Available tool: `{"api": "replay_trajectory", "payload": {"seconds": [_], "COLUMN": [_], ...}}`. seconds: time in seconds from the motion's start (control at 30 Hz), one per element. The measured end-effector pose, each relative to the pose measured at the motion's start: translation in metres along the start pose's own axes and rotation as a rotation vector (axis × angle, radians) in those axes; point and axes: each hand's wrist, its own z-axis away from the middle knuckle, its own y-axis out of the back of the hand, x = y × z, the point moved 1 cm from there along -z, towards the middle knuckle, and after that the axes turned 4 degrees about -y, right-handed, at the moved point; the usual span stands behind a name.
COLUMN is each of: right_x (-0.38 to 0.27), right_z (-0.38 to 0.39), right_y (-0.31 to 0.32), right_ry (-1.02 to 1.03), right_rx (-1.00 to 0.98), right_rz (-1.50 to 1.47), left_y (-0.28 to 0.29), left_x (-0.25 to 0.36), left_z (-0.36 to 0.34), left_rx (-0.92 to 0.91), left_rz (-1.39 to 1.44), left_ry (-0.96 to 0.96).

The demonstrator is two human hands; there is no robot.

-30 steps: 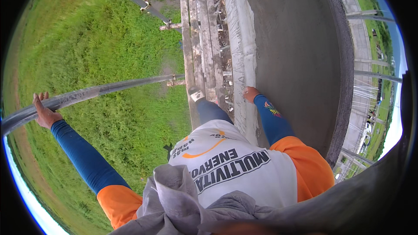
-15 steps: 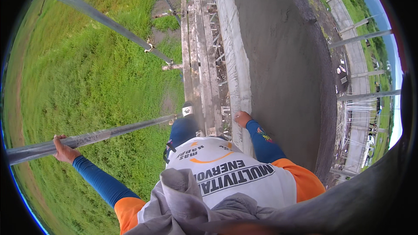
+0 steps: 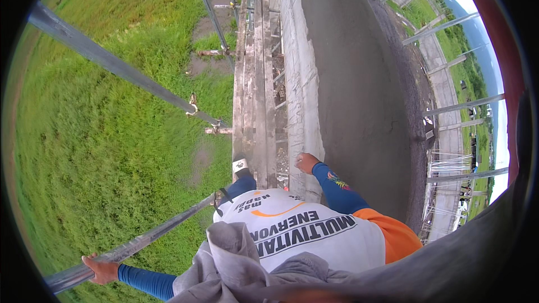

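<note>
My left hand (image 3: pixel 103 271), out at the lower left, is wrapped round a grey metal scaffold pole (image 3: pixel 143 239). My right hand (image 3: pixel 307 163) is over the top of a rough pale concrete wall (image 3: pixel 303 87), its fingers curled in. Whether it pinches something small or rests on the wall is hard to make out. Under me run narrow wooden planks (image 3: pixel 255 95), with one of my shoes (image 3: pixel 241 166) showing on them. To the right of the wall lies a smooth dark grey cement surface (image 3: pixel 359 78).
Another slanting scaffold pole (image 3: pixel 123 70) stands ahead on the left, with green grass (image 3: pixel 112 163) far below. Gaps beside the planks show bracing underneath. Beyond the cement's dark rough edge (image 3: pixel 412 95), more poles and a concrete frame (image 3: pixel 446 140) curve along the right.
I have moved forward along the planks, so the poles and wall have shifted toward me. My left hand, still on its pole, is now further back; my right hand stays by the wall top.
</note>
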Motion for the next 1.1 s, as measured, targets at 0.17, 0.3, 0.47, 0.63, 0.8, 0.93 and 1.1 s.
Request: {"api": "replay_trajectory", "payload": {"seconds": [0.17, 0.3, 0.47, 0.63, 0.8, 0.93, 1.1], "right_x": [-0.086, -0.117, -0.136, -0.156, -0.158, -0.138, -0.101], "right_z": [-0.065, -0.085, -0.112, -0.172, -0.277, -0.351, -0.427], "right_y": [0.081, 0.107, 0.140, 0.176, 0.218, 0.247, 0.281], "right_ry": [0.146, 0.152, 0.182, 0.262, 0.242, 0.181, -0.074], "right_rx": [0.194, 0.045, 0.033, 0.014, -0.040, 0.036, -0.042], "right_rz": [-0.184, -0.021, 0.081, 0.067, 0.022, -0.021, 0.062], "left_y": [-0.001, -0.004, -0.065, -0.229, -0.389, -0.467, -0.479], "left_x": [-0.021, 0.001, 0.106, 0.182, 0.219, 0.236, 0.223], "left_z": [-0.013, -0.011, 0.045, 0.133, 0.195, 0.212, 0.215], "left_rx": [0.003, 0.117, 0.469, -0.501, -0.686, -0.625, -0.383], "left_rz": [-0.092, -0.270, -0.882, 0.494, 0.319, 0.400, 0.310], "left_ry": [-0.013, -0.184, -0.792, -0.269, -0.136, 0.060, 0.220]}}
